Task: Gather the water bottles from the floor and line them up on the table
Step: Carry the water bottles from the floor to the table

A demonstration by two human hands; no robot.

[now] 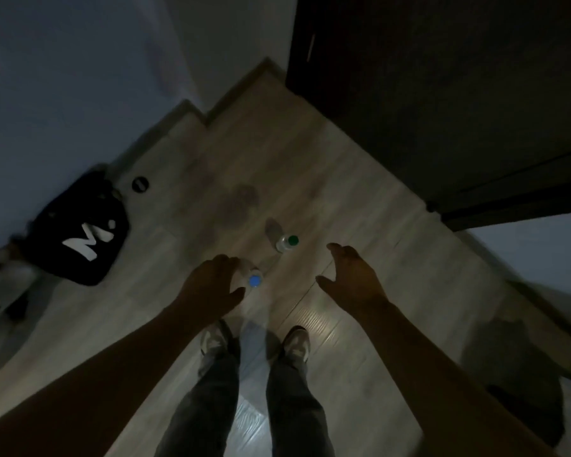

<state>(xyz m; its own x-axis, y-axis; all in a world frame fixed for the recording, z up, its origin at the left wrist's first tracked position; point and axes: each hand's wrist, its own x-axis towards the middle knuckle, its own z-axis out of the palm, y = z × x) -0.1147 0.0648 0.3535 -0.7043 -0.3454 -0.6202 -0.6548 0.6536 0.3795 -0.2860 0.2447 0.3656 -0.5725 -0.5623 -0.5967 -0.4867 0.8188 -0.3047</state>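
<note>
Two clear water bottles stand upright on the pale wooden floor [310,166] in dim light. The blue-capped bottle [255,280] is just in front of my feet. My left hand [211,285] reaches down beside it, fingers and thumb spread on either side of its left flank and hiding part of the body; I cannot tell if they touch it. The green-capped bottle [287,242] stands a little farther ahead. My right hand [351,278] hovers to its right with fingers spread, holding nothing.
A black bag with a white letter [83,239] lies by the wall on the left, and a small black round object [140,184] sits beyond it. A dark door or cabinet [442,94] fills the upper right. My shoes [294,341] stand below the bottles.
</note>
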